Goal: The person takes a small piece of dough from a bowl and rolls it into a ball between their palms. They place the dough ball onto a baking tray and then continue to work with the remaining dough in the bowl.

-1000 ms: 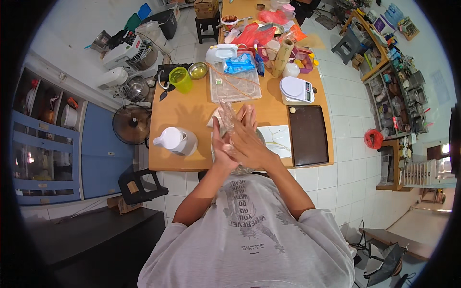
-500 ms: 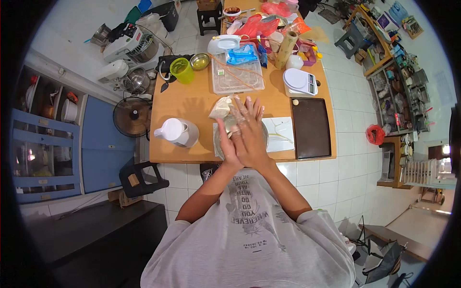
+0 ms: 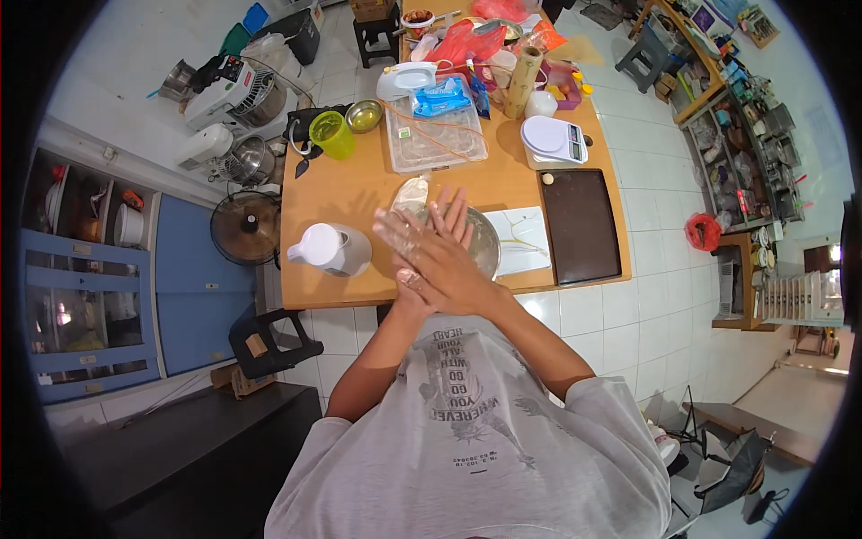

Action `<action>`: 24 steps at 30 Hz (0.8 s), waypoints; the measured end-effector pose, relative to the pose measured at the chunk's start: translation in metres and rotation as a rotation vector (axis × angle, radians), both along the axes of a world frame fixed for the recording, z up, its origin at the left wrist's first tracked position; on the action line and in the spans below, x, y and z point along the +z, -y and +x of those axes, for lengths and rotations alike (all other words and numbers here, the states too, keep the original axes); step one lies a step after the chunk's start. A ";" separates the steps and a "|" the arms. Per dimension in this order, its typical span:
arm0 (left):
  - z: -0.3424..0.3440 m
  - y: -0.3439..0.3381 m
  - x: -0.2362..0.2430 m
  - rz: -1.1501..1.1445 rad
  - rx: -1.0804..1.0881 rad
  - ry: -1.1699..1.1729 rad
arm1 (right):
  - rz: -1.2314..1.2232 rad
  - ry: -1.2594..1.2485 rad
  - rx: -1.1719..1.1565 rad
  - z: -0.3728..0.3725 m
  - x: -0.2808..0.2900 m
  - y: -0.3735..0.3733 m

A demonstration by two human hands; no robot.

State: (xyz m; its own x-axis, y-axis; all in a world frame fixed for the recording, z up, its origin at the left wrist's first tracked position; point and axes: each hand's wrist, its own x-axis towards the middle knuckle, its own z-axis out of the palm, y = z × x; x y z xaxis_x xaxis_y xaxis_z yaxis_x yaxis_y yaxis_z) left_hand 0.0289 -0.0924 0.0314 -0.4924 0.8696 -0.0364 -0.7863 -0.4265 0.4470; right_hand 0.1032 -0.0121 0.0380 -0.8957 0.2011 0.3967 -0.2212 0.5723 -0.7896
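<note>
My right hand [image 3: 442, 262] lies flat across the palm of my left hand [image 3: 458, 220], fingers stretched out and dusted with white. The palms press together, so anything between them is hidden. Both are above a round metal bowl [image 3: 489, 249], whose inside is mostly covered. By the bowl's far left edge sits a pale, cream-coloured lump [image 3: 412, 192], perhaps dough or a bag. To the right stands a dark baking tray [image 3: 584, 229] with one small pale ball [image 3: 548, 179] in its far left corner.
A white jug [image 3: 330, 249] stands left of the bowl; a white sheet [image 3: 523, 241] lies right. Farther back are a kitchen scale [image 3: 552, 141], a clear plastic box [image 3: 435, 139] with a blue packet [image 3: 441, 97], a yellow-green cup [image 3: 332, 135] and a metal bowl [image 3: 364, 116]. A fan [image 3: 247, 224] stands beyond the table's left edge.
My right hand has turned, its fingers swinging left across the left hand. The left fingers now show to its right. The view has shifted slightly.
</note>
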 end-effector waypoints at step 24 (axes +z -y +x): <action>0.012 0.000 -0.006 -0.152 -0.080 0.381 | -0.140 0.044 -0.376 -0.033 0.007 -0.022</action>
State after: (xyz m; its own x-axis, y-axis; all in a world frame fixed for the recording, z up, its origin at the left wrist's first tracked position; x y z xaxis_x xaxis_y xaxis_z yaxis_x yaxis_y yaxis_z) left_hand 0.0412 -0.0923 0.0255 -0.3497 0.8754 -0.3336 -0.9357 -0.3089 0.1703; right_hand 0.0702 0.0102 0.0447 -0.7645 0.5676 0.3056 0.0188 0.4935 -0.8696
